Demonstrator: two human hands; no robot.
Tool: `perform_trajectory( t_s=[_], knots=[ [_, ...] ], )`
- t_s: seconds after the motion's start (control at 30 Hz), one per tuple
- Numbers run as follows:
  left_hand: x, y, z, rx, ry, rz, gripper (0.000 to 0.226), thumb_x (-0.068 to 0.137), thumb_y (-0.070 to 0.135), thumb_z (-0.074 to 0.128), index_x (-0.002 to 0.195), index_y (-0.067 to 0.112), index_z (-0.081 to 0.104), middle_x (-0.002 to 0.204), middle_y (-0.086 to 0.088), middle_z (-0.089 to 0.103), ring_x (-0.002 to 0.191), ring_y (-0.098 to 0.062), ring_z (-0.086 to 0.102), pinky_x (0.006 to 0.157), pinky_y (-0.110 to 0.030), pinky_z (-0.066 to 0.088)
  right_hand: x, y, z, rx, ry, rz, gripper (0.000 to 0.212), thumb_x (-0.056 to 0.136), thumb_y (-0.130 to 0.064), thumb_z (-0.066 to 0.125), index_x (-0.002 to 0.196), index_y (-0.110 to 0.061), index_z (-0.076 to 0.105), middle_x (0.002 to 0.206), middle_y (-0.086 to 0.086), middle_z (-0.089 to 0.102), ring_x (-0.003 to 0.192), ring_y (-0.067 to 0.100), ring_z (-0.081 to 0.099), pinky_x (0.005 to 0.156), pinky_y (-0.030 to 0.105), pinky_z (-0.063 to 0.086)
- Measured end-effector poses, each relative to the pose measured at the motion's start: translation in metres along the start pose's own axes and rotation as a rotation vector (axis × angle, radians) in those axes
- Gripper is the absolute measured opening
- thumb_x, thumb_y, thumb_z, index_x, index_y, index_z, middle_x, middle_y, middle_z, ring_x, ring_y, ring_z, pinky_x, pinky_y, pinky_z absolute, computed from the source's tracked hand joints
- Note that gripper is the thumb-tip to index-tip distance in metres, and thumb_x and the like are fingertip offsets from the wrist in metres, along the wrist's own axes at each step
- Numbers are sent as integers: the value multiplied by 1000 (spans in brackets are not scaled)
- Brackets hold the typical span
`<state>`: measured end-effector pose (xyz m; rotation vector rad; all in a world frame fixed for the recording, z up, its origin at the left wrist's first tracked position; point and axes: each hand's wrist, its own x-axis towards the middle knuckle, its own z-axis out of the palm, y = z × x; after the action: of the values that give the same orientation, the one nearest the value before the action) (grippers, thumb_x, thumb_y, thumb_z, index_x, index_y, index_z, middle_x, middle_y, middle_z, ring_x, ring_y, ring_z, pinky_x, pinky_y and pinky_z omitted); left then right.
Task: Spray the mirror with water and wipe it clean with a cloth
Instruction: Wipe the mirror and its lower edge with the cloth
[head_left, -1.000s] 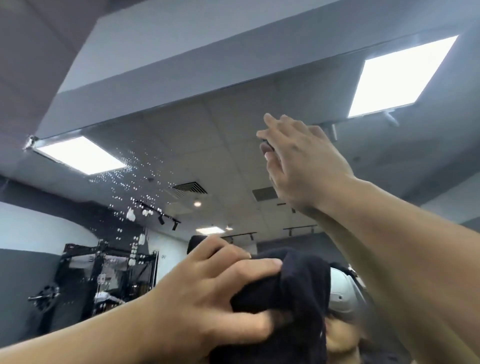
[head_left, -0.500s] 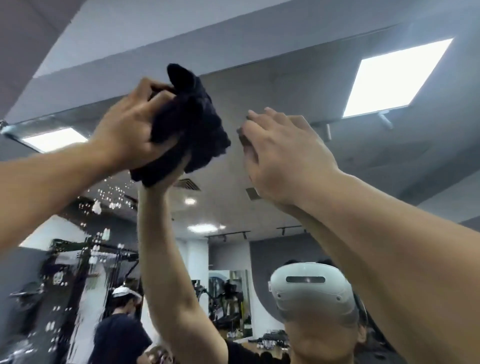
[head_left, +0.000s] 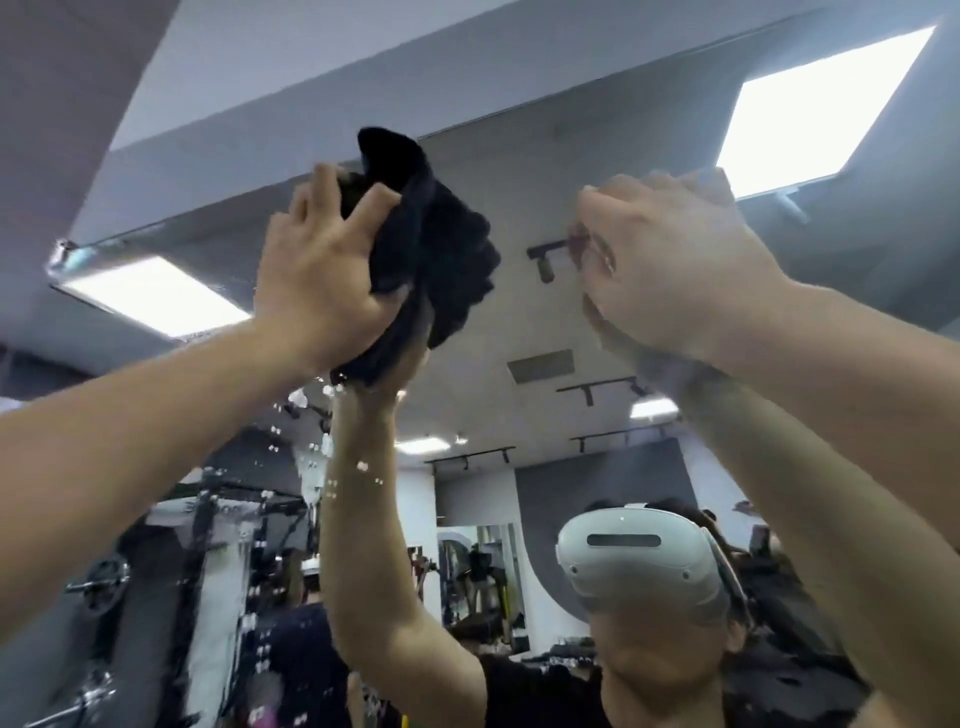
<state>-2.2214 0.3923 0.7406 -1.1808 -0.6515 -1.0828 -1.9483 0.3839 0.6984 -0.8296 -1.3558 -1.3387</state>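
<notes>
Two hands are up high on the big flat wall mirror (head_left: 519, 182). The left hand (head_left: 322, 280) grips a dark, bunched-up fuzzy cloth (head_left: 436, 249) and presses it on the glass near the top edge. Its fingers are curled around the cloth. The right hand (head_left: 675, 260) is well off to the side of the cloth, with its back to us. Its fingers look bent, but I cannot tell if it holds anything, so the spray bottle may be hidden or not there at all.

Small white water drops (head_left: 332, 488) sit on the glass below the left hand, and more run down past the arm.

I think a few things could go wrong. The cloth is in a ball, so only a small part touches the glass and it could leave streaks. The drops lower down could dry into spots if the wiping only happens up top. The cloth hangs loose under the palm, so it could slip out. Reaching this high, the hand may not press hard enough.
</notes>
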Motion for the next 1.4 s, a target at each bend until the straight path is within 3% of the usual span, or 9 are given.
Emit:
perform_trajectory(
  t_s=[0.13, 0.3, 0.57, 0.67, 0.8, 0.97, 1.03, 1.27, 1.4],
  knots=[
    [-61, 13, -22, -166, -49, 164, 47, 83, 47, 59, 118, 18, 56, 127, -23, 50, 110, -43, 53, 87, -56, 45, 20, -42, 6, 49, 40, 16, 20, 100, -28, 40, 107, -17, 56, 104, 4, 57, 93, 24, 47, 84, 39, 27],
    [-138, 22, -47, -309, -100, 350, 48, 76, 42, 80, 117, 22, 67, 131, -14, 52, 106, -36, 54, 84, -50, 44, 33, -96, 31, 278, 14, -54, 28, 102, -24, 43, 127, -19, 54, 130, -1, 56, 122, 24, 47, 103, 37, 30],
    [-170, -24, -56, -476, -190, 775, 30, 89, 31, 70, 117, 35, 60, 134, -5, 53, 94, -30, 66, 83, -42, 49, 24, -107, 41, 108, -5, -115, 33, 103, -33, 39, 129, -19, 53, 130, 0, 56, 126, 21, 46, 107, 36, 28],
    [-127, -56, -47, -530, -233, 515, 21, 94, 67, 53, 113, 57, 58, 123, 30, 57, 105, 4, 60, 88, -35, 52, 23, -108, 42, 70, -4, -116, 33, 102, -33, 39, 129, -19, 52, 125, -1, 57, 122, 21, 49, 105, 38, 31],
    [-39, -121, -13, -244, -143, 393, 49, 84, 50, 61, 123, 22, 53, 130, -17, 48, 113, -40, 57, 93, -51, 51, 24, -108, 46, 57, 3, -94, 30, 103, -32, 36, 124, -19, 53, 123, 0, 58, 119, 23, 49, 104, 39, 33],
    [52, -132, 24, 10, -122, -408, 56, 89, 45, 52, 139, 26, 36, 144, -21, 33, 132, -45, 40, 104, -60, 40, 23, -107, 49, 90, 15, -85, 31, 101, -33, 38, 125, -21, 53, 126, -2, 58, 123, 21, 48, 105, 38, 31],
    [59, -112, 26, 70, -122, -525, 51, 92, 35, 56, 137, 25, 36, 146, -18, 32, 132, -44, 38, 105, -58, 35, 23, -108, 48, 92, 12, -96, 31, 101, -33, 36, 125, -22, 52, 126, -2, 58, 122, 20, 47, 105, 37, 31],
    [-13, -77, -1, -22, -54, -160, 54, 83, 37, 58, 134, 22, 45, 136, -20, 39, 123, -43, 44, 103, -54, 39, 22, -109, 40, 125, -6, -104, 31, 104, -32, 36, 127, -20, 53, 143, 1, 52, 136, 22, 42, 112, 40, 30],
    [-82, -51, -28, -125, -111, 83, 53, 80, 48, 55, 127, 23, 51, 135, -17, 43, 120, -38, 45, 97, -53, 42, 30, -119, 37, 11, -9, -82, 23, 102, -29, 40, 116, -17, 53, 116, 6, 58, 106, 26, 50, 91, 40, 37]
  ],
)
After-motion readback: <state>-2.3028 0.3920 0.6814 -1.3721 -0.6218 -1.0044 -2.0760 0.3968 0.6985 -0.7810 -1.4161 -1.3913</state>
